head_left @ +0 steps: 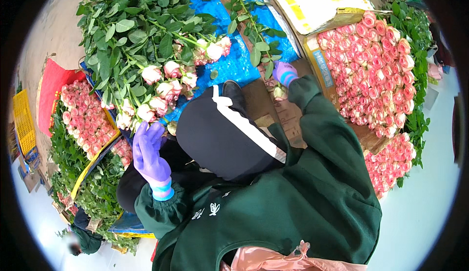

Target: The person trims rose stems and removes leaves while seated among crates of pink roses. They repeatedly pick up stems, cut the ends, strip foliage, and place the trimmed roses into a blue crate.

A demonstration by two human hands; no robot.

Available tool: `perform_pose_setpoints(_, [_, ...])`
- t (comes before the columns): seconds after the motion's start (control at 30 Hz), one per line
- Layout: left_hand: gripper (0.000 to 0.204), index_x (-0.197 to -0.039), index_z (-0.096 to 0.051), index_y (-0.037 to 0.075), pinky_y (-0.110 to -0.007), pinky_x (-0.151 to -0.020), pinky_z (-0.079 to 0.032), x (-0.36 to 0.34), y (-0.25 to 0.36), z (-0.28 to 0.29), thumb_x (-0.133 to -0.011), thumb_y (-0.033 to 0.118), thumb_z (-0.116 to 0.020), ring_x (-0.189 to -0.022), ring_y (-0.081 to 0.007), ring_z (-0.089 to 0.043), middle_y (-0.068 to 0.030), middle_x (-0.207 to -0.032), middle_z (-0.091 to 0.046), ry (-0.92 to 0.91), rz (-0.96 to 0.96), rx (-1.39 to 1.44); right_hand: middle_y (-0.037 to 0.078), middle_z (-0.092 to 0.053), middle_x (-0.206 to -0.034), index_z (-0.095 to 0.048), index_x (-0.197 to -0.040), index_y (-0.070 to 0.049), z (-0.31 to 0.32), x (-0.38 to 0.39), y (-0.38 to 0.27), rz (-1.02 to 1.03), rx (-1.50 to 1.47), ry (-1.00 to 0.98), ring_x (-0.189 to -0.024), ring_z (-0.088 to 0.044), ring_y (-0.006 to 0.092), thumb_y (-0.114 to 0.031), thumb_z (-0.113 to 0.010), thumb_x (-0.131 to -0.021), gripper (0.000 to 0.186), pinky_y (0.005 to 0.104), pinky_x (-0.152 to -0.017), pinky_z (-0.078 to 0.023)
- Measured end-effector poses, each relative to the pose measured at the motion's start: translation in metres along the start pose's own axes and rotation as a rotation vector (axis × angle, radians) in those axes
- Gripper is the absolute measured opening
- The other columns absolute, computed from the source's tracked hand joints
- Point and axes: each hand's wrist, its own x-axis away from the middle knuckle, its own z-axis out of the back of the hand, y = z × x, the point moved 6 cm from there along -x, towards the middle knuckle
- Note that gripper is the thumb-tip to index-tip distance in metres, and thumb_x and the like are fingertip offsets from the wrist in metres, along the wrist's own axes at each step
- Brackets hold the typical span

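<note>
My left hand (150, 156), in a purple glove, is raised with fingers loosely extended and nothing visible in them, just below a loose pile of pale pink roses (159, 104) with long leafy stems. My right hand (284, 73), also gloved, is closed round a single rose stem. Its pale bud (280, 93) hangs below the hand, over a brown cardboard strip (288, 117), and its leafy stalk (246, 12) runs up across the blue plastic sheet (205, 17). My knee in black trousers lies between the two hands.
Dense pink rose bundles stand at right (366, 75) and left (85, 119). A white carton (312, 2) is at top right, a red sheet (53, 75) and yellow crate (22, 117) far left. Another person (88, 239) is at lower left.
</note>
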Motion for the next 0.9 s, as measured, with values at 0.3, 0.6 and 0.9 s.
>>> perform_pose_setpoints(0.3, [0.040,-0.126,-0.049,-0.004,-0.033,-0.084,-0.051,-0.003,-0.007,0.001,-0.101,0.026,-0.040,-0.098,-0.0252,-0.065,-0.0175,-0.109,-0.064,-0.031,-0.082,-0.013,0.020,-0.065,-0.100,-0.066,-0.100,-0.007,-0.021,-0.030,0.017,-0.071,-0.075,-0.213,-0.089,-0.062,0.0401,-0.022,-0.060,-0.077,0.028,0.0463,-0.076,-0.050])
perform_pose_setpoints(0.6, [0.043,-0.128,-0.046,-0.007,-0.037,-0.089,-0.050,-0.003,-0.007,0.002,-0.101,0.026,-0.039,-0.100,-0.0281,-0.063,-0.0205,-0.114,-0.061,0.001,-0.005,-0.063,0.021,-0.067,-0.092,-0.065,-0.100,-0.003,-0.054,-0.066,0.038,-0.102,-0.233,-0.325,-0.084,-0.064,0.0390,-0.020,-0.065,-0.077,0.029,0.0458,-0.073,-0.051])
perform_pose_setpoints(0.9, [0.046,-0.132,-0.045,0.000,-0.034,-0.089,-0.045,-0.005,0.010,-0.018,-0.098,0.030,-0.042,-0.104,-0.0251,-0.061,-0.0173,-0.116,-0.060,-0.046,0.002,-0.080,0.016,-0.063,-0.107,-0.060,-0.113,-0.011,-0.062,0.026,0.043,0.206,-0.385,0.388,-0.097,-0.062,0.0330,-0.021,-0.063,-0.081,0.035,0.0410,-0.085,-0.049])
